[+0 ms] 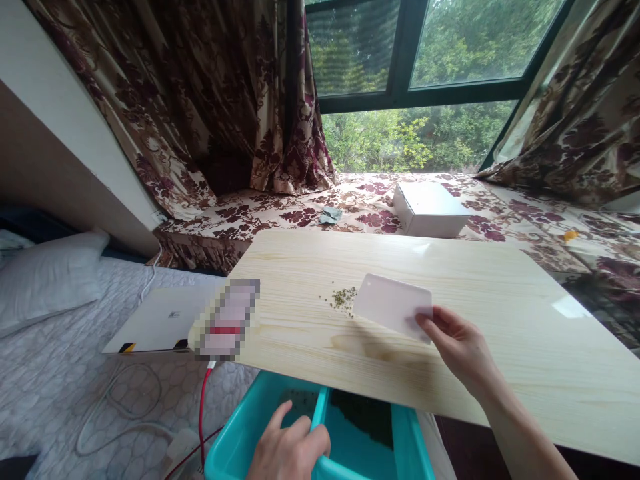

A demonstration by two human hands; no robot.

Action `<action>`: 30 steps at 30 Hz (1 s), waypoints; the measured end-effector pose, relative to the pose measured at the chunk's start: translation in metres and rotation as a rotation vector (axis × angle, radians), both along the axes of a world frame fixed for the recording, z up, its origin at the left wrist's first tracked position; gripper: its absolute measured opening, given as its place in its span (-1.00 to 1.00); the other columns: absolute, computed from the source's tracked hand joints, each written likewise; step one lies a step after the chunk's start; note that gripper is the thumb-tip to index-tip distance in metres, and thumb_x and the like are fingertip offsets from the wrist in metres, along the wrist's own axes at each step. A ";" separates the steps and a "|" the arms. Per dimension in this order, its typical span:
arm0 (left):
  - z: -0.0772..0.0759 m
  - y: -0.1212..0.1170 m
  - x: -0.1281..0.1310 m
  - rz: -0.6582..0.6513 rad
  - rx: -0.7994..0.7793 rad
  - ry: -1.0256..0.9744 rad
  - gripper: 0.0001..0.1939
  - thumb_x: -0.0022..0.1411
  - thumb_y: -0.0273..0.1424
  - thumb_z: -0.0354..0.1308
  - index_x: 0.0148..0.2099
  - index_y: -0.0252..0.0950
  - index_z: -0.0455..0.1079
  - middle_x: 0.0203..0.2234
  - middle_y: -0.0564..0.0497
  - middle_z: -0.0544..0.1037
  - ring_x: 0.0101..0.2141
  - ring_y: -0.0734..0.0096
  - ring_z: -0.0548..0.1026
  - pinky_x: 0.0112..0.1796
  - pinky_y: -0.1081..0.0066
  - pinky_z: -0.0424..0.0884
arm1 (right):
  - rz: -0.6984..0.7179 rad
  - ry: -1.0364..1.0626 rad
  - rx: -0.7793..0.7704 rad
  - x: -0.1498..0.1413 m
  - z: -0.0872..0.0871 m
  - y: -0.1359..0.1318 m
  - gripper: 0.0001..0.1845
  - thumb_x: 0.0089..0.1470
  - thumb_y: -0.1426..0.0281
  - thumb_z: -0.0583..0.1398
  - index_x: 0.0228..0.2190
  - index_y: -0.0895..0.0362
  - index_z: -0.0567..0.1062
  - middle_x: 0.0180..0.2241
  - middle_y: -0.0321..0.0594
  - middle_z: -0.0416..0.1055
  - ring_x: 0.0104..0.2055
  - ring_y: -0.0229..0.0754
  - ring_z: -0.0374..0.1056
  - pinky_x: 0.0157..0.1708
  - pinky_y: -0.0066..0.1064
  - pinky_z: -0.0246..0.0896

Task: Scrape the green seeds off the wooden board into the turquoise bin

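Observation:
My right hand (455,340) pinches the near right corner of a thin white plastic scraper (390,300) between thumb and fingers. The scraper is tilted over the wooden tabletop (300,267), its left edge beside a small scattered pile of greenish-brown grains (343,298). Below the table's front edge, my left hand (293,443) grips the middle divider of a teal two-part bin (240,407), its index finger stretched over the left compartment. Dark material (365,417) lies in the right compartment. A few small specks show in the left one.
At the table's left end lies a blurred-out phone-like object (230,320) with a red cable (204,400). A white laptop-like case (165,320) rests on the quilted bed (60,373). On the window ledge are a white box (433,210) and a greyish-green cloth (331,215).

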State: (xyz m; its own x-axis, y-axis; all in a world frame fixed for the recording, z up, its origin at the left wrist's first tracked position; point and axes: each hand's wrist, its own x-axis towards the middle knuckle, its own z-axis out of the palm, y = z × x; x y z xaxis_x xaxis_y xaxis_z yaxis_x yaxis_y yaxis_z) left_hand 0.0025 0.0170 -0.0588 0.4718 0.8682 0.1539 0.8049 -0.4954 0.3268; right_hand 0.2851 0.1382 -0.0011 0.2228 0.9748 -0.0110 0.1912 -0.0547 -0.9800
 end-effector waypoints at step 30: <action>-0.003 0.000 -0.005 -0.016 -0.081 0.028 -0.83 -0.01 -0.30 0.17 -0.40 -0.16 0.22 -0.56 0.21 0.33 -0.54 0.41 0.40 -0.01 0.01 0.33 | 0.071 -0.004 -0.046 -0.002 0.000 0.002 -0.63 -0.21 0.08 0.32 -0.43 0.11 0.56 -0.44 -0.15 0.58 -0.35 -0.08 0.48 -0.40 -0.39 0.36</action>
